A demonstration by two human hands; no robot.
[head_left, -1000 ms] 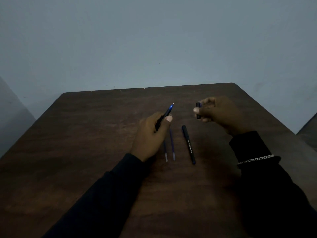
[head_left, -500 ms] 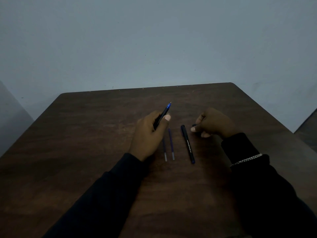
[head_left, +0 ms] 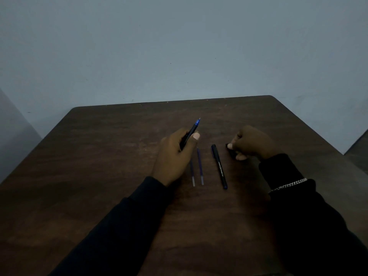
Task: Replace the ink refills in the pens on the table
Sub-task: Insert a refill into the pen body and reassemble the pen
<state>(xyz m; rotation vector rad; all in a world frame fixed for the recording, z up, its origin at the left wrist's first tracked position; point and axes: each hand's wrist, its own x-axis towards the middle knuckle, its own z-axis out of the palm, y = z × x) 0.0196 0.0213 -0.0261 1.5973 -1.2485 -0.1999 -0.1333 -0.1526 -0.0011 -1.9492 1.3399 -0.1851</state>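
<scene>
Left hand (head_left: 175, 156), right hand (head_left: 253, 143) curled

matt dark wood table (head_left: 99, 176)

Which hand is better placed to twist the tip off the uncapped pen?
Right, probably. The left hand grips the uncapped pen by its barrel, tip free; the right hand holds only the cap, at the table.

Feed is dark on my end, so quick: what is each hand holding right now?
Left hand: grips the uncapped pen, blue tip pointing up and away.
Right hand: pinches a small black piece, likely the pen cap.
</scene>
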